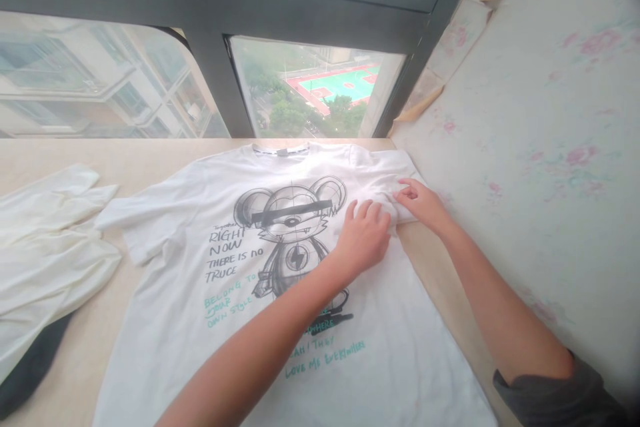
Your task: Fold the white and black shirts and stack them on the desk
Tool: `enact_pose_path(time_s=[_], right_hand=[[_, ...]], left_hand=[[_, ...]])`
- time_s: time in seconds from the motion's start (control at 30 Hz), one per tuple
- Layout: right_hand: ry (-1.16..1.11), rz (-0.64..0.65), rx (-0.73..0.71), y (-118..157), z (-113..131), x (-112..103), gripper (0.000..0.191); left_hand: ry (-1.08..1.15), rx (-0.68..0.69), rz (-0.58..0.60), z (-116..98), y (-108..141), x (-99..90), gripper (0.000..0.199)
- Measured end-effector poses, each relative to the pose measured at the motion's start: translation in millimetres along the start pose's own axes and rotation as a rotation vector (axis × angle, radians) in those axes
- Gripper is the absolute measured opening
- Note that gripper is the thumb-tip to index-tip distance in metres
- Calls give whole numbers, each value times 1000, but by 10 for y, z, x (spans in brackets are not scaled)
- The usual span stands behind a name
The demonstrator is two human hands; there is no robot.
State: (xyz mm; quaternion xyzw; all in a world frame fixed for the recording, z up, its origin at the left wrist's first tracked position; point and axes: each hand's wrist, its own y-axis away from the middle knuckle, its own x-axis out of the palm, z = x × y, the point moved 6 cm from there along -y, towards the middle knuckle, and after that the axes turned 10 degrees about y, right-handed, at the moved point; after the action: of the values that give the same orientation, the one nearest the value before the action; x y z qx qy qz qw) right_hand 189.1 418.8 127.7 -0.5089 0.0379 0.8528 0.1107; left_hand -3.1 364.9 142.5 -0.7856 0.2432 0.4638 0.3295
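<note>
A white T-shirt [165,320] with a sketched bear and black and green lettering lies spread face up, its collar toward the window. On its upper right part, below the shoulder, rests my left hand [364,237], fingers bent and apart on the cloth. My right hand [423,203] is at the sleeve on the right, its thumb and forefinger pinched together on the sleeve fabric. Wrinkles run through the cloth between both hands. The sleeve on the left lies loosely folded.
Cream-white cloth [50,247] and a black piece [37,367] lie on the pale surface [150,170] at the left. A dark window frame [320,7] stands behind. The flowered wall [565,147] with peeling paper borders the right side.
</note>
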Motion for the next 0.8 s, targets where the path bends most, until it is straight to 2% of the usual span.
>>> enact_pose_path(time_s=[0.1, 0.2, 0.3, 0.4, 0.5, 0.7, 0.73, 0.8], right_hand=[[-65, -56, -13, 58, -35, 15, 50], [-76, -113, -15, 62, -83, -13, 45], [-7, -87, -97, 76, -39, 16, 33], [59, -126, -114, 83, -1, -7, 24], [69, -195, -110, 71, 30, -116, 23], [45, -369, -260, 95, 155, -404, 27], [59, -371, -266, 98, 155, -407, 28], [127, -290, -237, 81, 114, -335, 30]], left_hand=[[45, 73, 52, -506, 277, 136, 36], [107, 216, 123, -1052, 710, 292, 45], [137, 332, 177, -1406, 1111, 400, 52], [129, 365, 205, -1495, 1291, 458, 57], [129, 389, 223, -1478, 1307, 485, 60], [119, 376, 223, -1466, 1316, 485, 61], [120, 376, 225, -1472, 1325, 484, 61], [122, 376, 231, -1479, 1337, 484, 61]])
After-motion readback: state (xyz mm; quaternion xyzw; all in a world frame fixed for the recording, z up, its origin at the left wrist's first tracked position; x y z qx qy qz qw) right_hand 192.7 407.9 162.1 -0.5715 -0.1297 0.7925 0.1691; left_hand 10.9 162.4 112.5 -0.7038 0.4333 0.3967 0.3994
